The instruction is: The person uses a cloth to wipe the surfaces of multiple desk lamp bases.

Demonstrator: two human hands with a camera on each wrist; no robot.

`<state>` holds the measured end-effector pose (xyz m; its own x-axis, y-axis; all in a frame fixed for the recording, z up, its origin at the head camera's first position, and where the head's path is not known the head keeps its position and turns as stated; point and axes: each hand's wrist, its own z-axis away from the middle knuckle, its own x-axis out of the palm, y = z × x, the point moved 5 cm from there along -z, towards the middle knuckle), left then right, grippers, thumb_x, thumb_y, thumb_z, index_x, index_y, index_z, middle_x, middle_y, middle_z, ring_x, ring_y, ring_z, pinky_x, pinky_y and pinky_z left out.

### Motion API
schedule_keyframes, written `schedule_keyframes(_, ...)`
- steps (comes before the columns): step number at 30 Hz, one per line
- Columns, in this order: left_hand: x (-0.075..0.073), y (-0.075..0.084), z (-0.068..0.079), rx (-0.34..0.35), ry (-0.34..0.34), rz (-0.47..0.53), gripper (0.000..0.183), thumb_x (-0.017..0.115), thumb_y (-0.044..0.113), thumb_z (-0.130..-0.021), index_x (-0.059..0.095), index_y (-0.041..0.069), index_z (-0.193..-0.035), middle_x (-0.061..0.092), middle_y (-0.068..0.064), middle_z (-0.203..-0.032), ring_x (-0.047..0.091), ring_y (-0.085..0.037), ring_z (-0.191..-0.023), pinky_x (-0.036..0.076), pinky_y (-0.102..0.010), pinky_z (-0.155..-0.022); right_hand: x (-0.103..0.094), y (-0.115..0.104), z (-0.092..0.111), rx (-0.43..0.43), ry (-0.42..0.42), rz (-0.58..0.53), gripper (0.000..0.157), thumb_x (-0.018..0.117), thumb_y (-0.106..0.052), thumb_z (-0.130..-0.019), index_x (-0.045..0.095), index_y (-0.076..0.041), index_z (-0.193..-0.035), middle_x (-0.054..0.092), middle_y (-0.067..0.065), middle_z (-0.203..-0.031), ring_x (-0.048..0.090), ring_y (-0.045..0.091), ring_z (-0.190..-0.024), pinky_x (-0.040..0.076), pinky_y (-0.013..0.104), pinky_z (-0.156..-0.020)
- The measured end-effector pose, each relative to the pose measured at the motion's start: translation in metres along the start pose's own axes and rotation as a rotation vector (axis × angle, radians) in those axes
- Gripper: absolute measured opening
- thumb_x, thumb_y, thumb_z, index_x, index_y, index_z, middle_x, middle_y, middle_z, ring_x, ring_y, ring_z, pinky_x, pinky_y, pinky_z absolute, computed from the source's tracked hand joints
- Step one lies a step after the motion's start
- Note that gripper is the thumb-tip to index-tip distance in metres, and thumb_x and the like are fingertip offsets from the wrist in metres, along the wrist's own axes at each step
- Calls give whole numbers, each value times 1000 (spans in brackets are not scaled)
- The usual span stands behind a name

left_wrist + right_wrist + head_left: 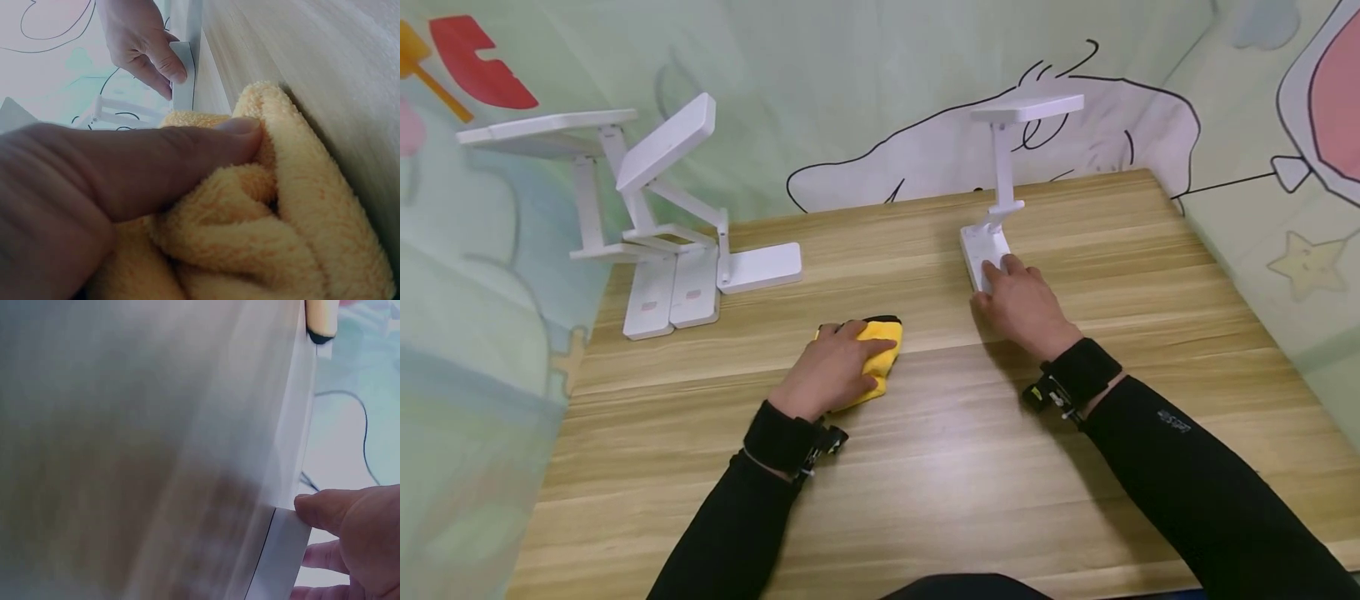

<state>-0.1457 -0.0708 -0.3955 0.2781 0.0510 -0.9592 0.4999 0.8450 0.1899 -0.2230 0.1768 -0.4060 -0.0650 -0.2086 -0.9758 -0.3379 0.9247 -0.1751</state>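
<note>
My left hand [831,371] lies over a yellow plush cloth [886,337] with a black edge and holds it against the table. Close up in the left wrist view, the thumb pinches folds of the cloth [250,231]. Farther right, my right hand [1026,308] grips the near end of the flat base of a white folding stand [983,247]. This stand is upright, with a jointed arm and a flat top plate. The right wrist view shows the thumb at the end of the base [281,550] and other fingers on its upper side.
Several similar white stands [696,287] crowd together at the table's back left, their plates raised at different angles. A wood-grain table [925,500] spans the area below both hands. A curtain with cartoon prints [865,92] hangs behind and beside it.
</note>
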Motion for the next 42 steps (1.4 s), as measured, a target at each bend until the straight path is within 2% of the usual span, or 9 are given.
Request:
schedule_keyframes(6, -1, 0, -1, 14, -1, -20, 54, 69, 36, -88, 53, 31, -139, 48, -12, -143, 39, -29, -132, 33, -52, -107, -4, 17, -5, 32, -5, -9, 50, 59, -22, -91, 51, 11, -127, 56, 36, -113, 49, 45, -109, 45, 60, -83)
schedule_keyframes(13, -1, 0, 0, 15, -4, -26, 54, 68, 36, -88, 53, 31, -139, 49, -12, -142, 38, -28, -132, 33, -51, -107, -5, 34, -10, 64, -37, -4, 53, 58, -23, -93, 47, 13, -131, 55, 38, -118, 45, 48, -116, 42, 63, -88)
schedule_keyframes(21, 0, -1, -1, 10, -11, -13, 54, 68, 36, -88, 53, 31, -139, 48, -12, -143, 37, -28, -134, 33, -51, -108, -4, 50, -16, 134, -63, -43, 54, 54, -22, -96, 43, 12, -136, 45, 41, -129, 42, 51, -117, 40, 64, -90)
schedule_keyframes(28, 1, -2, -1, 4, -23, -10, 54, 68, 37, -88, 52, 31, -140, 47, -12, -144, 36, -29, -135, 33, -51, -108, -6, 58, -18, 135, -49, -59, 53, 52, -21, -96, 41, 12, -136, 43, 42, -129, 44, 53, -113, 41, 65, -89)
schedule_keyframes(32, 1, -2, -1, 4, -23, -9, 54, 68, 37, -88, 52, 31, -140, 47, -12, -144, 36, -28, -135, 33, -51, -108, -9, 59, -19, 122, -28, -62, 50, 51, -19, -95, 43, 12, -132, 45, 42, -123, 48, 53, -105, 43, 65, -84)
schedule_keyframes(36, 1, -2, -2, 9, -19, -11, 54, 69, 37, -88, 52, 31, -140, 47, -12, -144, 36, -28, -134, 33, -50, -107, -12, 60, -19, 102, -9, -51, 48, 51, -18, -95, 45, 14, -130, 48, 41, -117, 47, 50, -105, 43, 65, -83)
schedule_keyframes(42, 0, -2, -2, 4, -8, 1, 54, 70, 36, -87, 53, 31, -139, 48, -12, -143, 38, -28, -133, 34, -51, -107, -11, 64, -21, 140, -58, -56, 49, 49, -19, -96, 42, 11, -134, 44, 41, -124, 47, 53, -104, 42, 66, -84)
